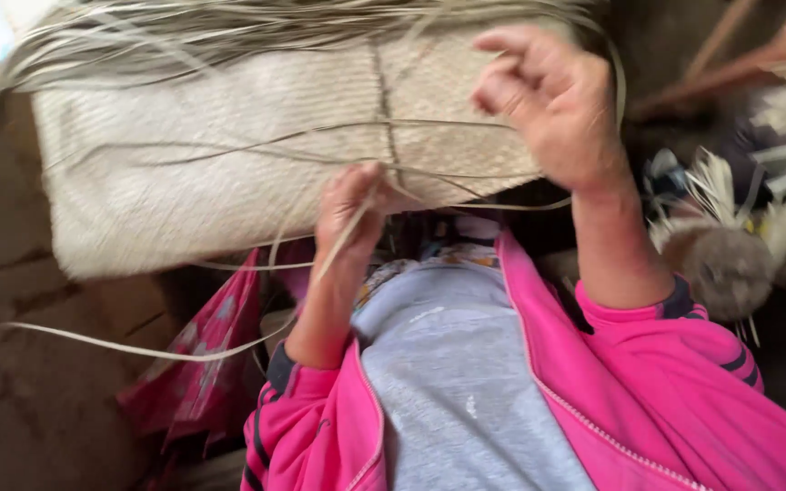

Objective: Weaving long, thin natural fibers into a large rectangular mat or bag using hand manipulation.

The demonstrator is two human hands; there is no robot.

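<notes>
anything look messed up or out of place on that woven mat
Nothing looks damaged. The pale woven mat sits tilted across the lap, with unwoven strips fanning off its far edge. Loose strands trail over it and below the left hand, which pinches one at the mat's near edge; the right hand is raised above it.

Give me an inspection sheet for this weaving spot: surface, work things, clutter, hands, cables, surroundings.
Surface: no table seen; the woven mat rests over the person's lap.
Work things: pale woven mat with loose straw strands fringing its far edge; a long straw strip trails off to the left.
Clutter: a brown tufted bundle at right; pink patterned cloth below the mat.
Hands: left hand pinches strips at the mat's near edge; right hand is raised over the mat, fingers curled, grip unclear through blur.
Cables: nothing seen.
Surroundings: brown earthen floor at left; dark, blurred items at upper right.
</notes>
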